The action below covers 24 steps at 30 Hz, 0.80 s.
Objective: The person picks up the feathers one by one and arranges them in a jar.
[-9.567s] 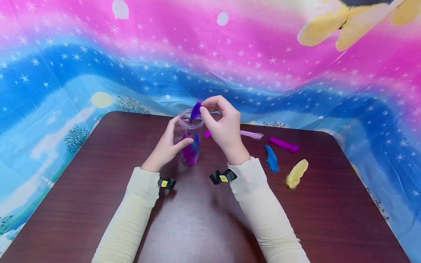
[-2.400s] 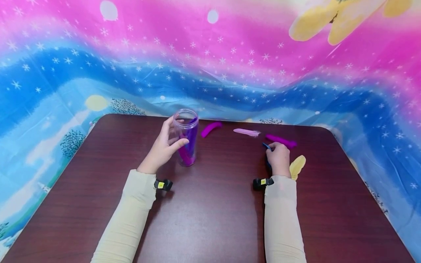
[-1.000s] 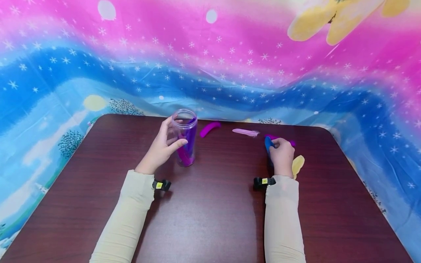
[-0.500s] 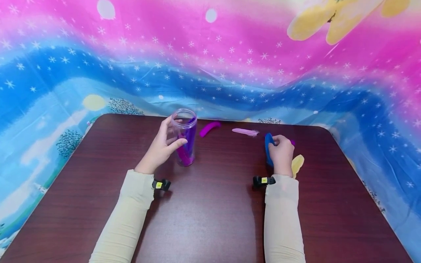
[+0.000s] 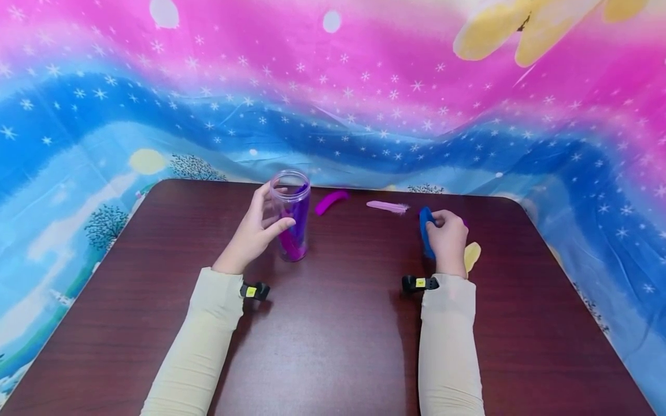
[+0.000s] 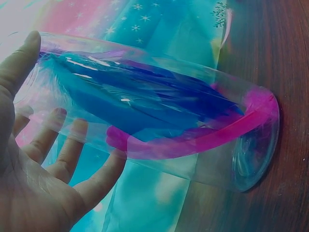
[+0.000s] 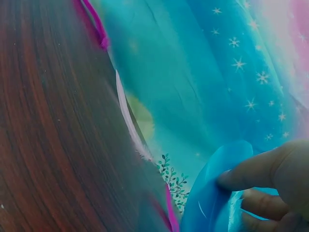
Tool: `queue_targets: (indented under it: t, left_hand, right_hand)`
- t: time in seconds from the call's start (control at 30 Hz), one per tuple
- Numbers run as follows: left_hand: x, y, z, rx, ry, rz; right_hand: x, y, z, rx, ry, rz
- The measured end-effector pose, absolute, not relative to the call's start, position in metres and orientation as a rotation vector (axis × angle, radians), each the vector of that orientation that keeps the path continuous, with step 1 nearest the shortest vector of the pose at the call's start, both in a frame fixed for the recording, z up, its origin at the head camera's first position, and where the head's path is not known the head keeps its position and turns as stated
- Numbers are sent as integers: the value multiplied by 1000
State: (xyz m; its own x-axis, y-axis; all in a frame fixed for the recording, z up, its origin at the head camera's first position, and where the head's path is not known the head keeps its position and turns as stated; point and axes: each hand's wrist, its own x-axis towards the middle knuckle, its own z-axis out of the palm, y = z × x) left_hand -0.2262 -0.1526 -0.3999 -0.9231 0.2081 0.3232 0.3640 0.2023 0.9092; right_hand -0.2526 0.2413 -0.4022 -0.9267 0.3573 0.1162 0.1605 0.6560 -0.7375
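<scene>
My left hand point(image 5: 250, 231) grips a clear jar point(image 5: 290, 195), thumb on the near side and fingers round the back. The jar stands upright and lidless on the table. Through its wall the left wrist view shows blue and violet feathers point(image 6: 159, 99) and a curved magenta strip point(image 6: 198, 145). Over at the right, my right hand point(image 5: 450, 238) pinches a blue feather point(image 5: 426, 225) between thumb and fingers. The right wrist view has this feather point(image 7: 206, 193) close up, its lower part cut off by the frame.
A magenta strip point(image 5: 331, 202) lies right of the jar, with a pale pink feather point(image 5: 386, 206) farther right. Another magenta strip point(image 7: 171, 210) is mostly hidden behind my right hand in the head view. A yellow feather point(image 5: 472, 256) shows beside the right wrist. Printed cloth point(image 5: 364, 115) hangs behind the table.
Earlier my right hand held a violet feather at the jar's mouth; later it took the blue feather from the table and raised its tip. The left hand stayed on the jar.
</scene>
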Motion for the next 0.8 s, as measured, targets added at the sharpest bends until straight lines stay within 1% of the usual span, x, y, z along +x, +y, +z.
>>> queue_targets:
  t: [0.8]
  left_hand:
    - [-225, -151, -398, -589, -2311, -1804]
  right_hand:
    - [-249, 227, -392, -377, -2585, 1166]
